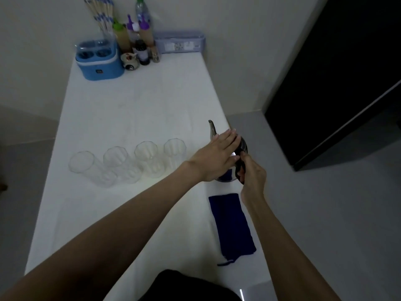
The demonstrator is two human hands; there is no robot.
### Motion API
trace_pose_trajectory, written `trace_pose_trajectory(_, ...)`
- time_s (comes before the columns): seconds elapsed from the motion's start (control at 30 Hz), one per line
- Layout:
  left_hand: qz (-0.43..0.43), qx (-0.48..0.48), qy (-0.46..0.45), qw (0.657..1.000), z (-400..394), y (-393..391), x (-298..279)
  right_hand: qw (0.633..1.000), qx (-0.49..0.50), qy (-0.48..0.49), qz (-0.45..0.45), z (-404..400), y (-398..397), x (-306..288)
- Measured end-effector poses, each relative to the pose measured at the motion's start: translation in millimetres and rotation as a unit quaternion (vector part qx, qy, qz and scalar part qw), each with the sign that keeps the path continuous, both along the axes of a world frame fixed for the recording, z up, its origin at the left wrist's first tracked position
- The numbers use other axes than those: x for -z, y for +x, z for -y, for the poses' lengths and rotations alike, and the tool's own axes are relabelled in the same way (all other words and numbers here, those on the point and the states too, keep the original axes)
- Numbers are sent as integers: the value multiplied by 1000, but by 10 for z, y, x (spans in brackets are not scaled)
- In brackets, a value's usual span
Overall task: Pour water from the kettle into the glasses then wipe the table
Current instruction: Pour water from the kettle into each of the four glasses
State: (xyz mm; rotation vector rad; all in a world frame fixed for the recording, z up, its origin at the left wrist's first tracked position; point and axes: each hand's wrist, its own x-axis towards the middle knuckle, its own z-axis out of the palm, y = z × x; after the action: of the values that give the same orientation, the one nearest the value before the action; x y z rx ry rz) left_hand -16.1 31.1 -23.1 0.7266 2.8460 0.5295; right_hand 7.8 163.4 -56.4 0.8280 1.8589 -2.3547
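Seen from the head camera, looking down a long white worktop [134, 109]: a dark, glossy kettle with a thin curved metal spout [235, 161] standing at the right edge, spout [212, 129] aimed away toward the far wall. Left hand [217, 158] laid flat over the kettle's lid, fingers straight and together, pressing rather than gripping. Right hand [252, 172] at the kettle's near-right side, grip curled shut around the black handle [242, 170]. Just left of the kettle, four clear faceted glass tumblers [128, 164] lined up in a row across the worktop, upright and, by the look of them, empty; the nearest tumbler beside the left wrist, the farthest well apart toward the left edge. Coming pour likely to turn on that one relation: glasses lying to the left of the handle grip, spout pointing forward, so a swing of the spout leftward needed before tipping; right hand carrying, left steadying the lid. Folded dark blue cloth [231, 224] resting nearer the body along the right edge, long axis running front to back, untouched. At the far end, a blue plastic caddy [101, 61], bottles and a lavender box [180, 44]; labels too blurred to read.
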Motion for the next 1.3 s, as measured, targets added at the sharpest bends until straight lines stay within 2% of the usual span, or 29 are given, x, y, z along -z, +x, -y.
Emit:
trace_pose_trajectory(0.23,-108,-59,31,992,113,354,-671,998,-29,39,-46,118,125,-735)
trace_pose_trajectory(0.4,-196,-101,26,975,426,689,-1029,993,-84,31,-78,419,301,-1115)
trace_pose_trajectory(0.5,-219,-133,27,966,684,906,-1110,988,-128,30,-81,676,432,-1221)
trace_pose_trajectory(0.87,-178,-262,68,946,1460,1601,-851,965,-259,37,-23,1547,844,-1059)
trace_pose_trajectory(1.3,-84,-329,190,921,1846,1640,-626,941,-291,173,-10,1948,735,-1129)
